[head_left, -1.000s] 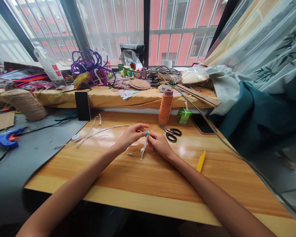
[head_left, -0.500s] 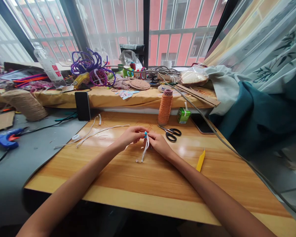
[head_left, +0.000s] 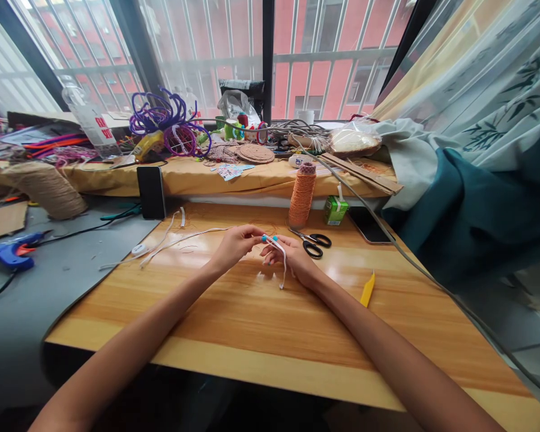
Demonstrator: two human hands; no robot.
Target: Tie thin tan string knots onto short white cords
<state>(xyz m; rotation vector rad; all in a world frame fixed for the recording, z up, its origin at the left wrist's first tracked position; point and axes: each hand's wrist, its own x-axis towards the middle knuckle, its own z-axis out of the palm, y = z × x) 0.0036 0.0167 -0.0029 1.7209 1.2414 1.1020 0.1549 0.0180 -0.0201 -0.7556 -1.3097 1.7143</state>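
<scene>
White cord (head_left: pixel 284 267) was up between both hands, over the middle of the table (head_left: pixel 234 318), loose end dangling by the right palm. Left hand (head_left: pixel 237 245) had it pinched thumb-to-finger, pretty sure; right hand (head_left: pixel 299 261) pinched it too, other fingers loosely curled. Stuff that thin could've slipped if either pinch eased, and the tail could've twisted or caught on those curled fingers, imo. Scissors (head_left: pixel 314 245) sat just beyond the right hand, so a careless swing might've bumped them into the upright orange spool (head_left: pixel 301 198) by the far edge and tipped it. More white strips (head_left: pixel 180 242) lay toward the left edge, easy to tangle.
</scene>
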